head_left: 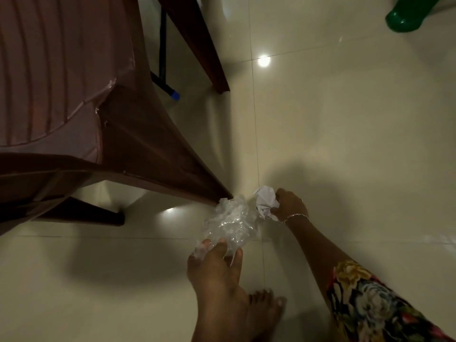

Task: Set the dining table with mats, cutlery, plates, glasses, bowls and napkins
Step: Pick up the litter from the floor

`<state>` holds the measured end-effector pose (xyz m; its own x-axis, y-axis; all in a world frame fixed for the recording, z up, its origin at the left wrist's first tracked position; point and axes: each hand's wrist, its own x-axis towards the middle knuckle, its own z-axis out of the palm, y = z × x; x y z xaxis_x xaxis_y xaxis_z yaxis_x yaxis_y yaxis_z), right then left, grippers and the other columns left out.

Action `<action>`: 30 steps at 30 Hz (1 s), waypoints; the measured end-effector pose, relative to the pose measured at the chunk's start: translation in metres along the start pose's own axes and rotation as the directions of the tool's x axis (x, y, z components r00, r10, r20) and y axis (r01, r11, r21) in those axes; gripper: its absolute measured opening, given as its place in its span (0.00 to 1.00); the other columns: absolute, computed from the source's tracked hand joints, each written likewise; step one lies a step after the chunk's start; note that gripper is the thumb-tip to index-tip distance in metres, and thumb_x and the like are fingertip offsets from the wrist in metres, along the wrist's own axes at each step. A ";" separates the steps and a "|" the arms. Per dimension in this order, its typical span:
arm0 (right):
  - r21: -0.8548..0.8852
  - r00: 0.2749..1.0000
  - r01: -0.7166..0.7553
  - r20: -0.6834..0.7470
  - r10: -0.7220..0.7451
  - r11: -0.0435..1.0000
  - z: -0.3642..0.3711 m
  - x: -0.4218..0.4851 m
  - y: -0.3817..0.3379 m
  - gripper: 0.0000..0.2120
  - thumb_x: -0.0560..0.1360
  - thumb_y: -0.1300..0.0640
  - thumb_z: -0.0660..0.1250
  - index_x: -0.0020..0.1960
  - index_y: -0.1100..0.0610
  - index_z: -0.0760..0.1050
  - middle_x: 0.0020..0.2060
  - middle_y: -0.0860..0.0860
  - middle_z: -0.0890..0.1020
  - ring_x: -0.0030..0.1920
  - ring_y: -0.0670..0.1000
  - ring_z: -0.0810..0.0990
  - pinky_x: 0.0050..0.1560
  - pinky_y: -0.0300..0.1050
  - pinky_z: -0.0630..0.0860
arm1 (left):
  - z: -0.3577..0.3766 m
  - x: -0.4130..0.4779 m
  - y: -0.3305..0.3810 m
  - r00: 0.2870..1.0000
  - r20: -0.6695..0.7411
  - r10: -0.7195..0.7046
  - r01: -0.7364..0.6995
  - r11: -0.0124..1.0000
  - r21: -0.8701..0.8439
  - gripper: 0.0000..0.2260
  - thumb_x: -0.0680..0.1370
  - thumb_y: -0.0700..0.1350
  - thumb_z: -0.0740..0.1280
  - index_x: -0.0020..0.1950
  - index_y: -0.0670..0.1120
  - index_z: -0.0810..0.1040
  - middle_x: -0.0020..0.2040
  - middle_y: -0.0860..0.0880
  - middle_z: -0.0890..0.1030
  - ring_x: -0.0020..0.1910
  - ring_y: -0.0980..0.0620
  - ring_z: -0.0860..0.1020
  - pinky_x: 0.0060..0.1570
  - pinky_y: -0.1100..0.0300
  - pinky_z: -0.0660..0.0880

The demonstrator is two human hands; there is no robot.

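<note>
Both hands are down at the glossy cream tiled floor [345,119]. Right hand [288,206]: fingers curled round a crumpled white paper wad [265,201], possibly a napkin. Left hand [214,265]: fingertips pinching crumpled clear plastic wrapping [232,223], seemingly to gather litter. The brown ribbed plastic chair [61,82] has a leg just beside both, crowding the reach. Bare foot [267,302] below; green plastic base [407,18] well apart.

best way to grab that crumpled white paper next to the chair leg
Come from its right side, as the right hand does: the crumpled white paper is a loose wad with folds to pinch, and the chair leg and clear plastic in the left hand crowd its left.
</note>
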<state>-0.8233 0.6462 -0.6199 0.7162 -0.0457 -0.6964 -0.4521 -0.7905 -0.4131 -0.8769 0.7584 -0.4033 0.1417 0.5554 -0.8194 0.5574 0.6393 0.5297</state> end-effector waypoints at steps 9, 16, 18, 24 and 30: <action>0.290 0.980 -0.139 -0.096 0.173 0.947 -0.060 -0.193 0.076 0.16 0.65 0.55 0.72 0.49 0.59 0.73 0.46 0.58 0.78 0.48 0.59 0.76 0.41 0.42 0.64 | -0.041 -0.055 -0.038 0.956 0.079 0.281 -0.290 0.883 0.369 0.13 0.75 0.29 0.61 0.46 0.47 0.69 0.49 0.39 0.77 0.31 0.56 0.76 0.36 0.62 0.77; 0.436 0.908 -0.328 -0.097 0.406 0.838 -0.127 -0.360 0.123 0.13 0.66 0.56 0.74 0.44 0.56 0.72 0.44 0.55 0.78 0.45 0.57 0.76 0.41 0.44 0.68 | -0.075 -0.175 -0.065 0.784 0.556 0.278 -0.621 0.392 0.679 0.10 0.75 0.38 0.67 0.49 0.50 0.69 0.43 0.48 0.79 0.38 0.51 0.77 0.33 0.65 0.69; 0.506 0.884 -0.350 -0.101 0.457 0.788 -0.148 -0.396 0.127 0.16 0.66 0.57 0.73 0.37 0.48 0.64 0.42 0.54 0.76 0.42 0.54 0.73 0.40 0.43 0.66 | -0.072 -0.207 -0.069 0.744 0.635 0.206 -0.667 0.287 0.688 0.09 0.75 0.39 0.66 0.49 0.51 0.69 0.42 0.48 0.79 0.39 0.49 0.77 0.37 0.58 0.72; 0.627 0.803 -0.384 -0.136 0.581 0.678 -0.203 -0.486 0.169 0.23 0.66 0.50 0.73 0.35 0.45 0.56 0.42 0.51 0.73 0.42 0.50 0.69 0.41 0.41 0.63 | -0.048 -0.314 -0.106 0.539 0.842 0.031 -0.840 0.099 0.534 0.12 0.76 0.34 0.65 0.51 0.50 0.68 0.50 0.49 0.75 0.45 0.51 0.72 0.45 0.61 0.67; 0.672 0.646 -0.483 -0.158 0.746 0.561 -0.249 -0.574 0.254 0.15 0.69 0.52 0.71 0.48 0.55 0.68 0.50 0.56 0.78 0.53 0.57 0.77 0.48 0.45 0.69 | -0.045 -0.408 -0.176 0.384 0.909 -0.161 -0.922 -0.020 0.386 0.13 0.74 0.31 0.63 0.50 0.48 0.68 0.52 0.44 0.77 0.46 0.47 0.75 0.41 0.60 0.66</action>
<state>-1.2168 0.3193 -0.1788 0.2096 -0.7164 -0.6655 -0.9570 -0.0108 -0.2899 -1.0695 0.4431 -0.1518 0.7086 -0.3734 -0.5987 0.1736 -0.7301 0.6609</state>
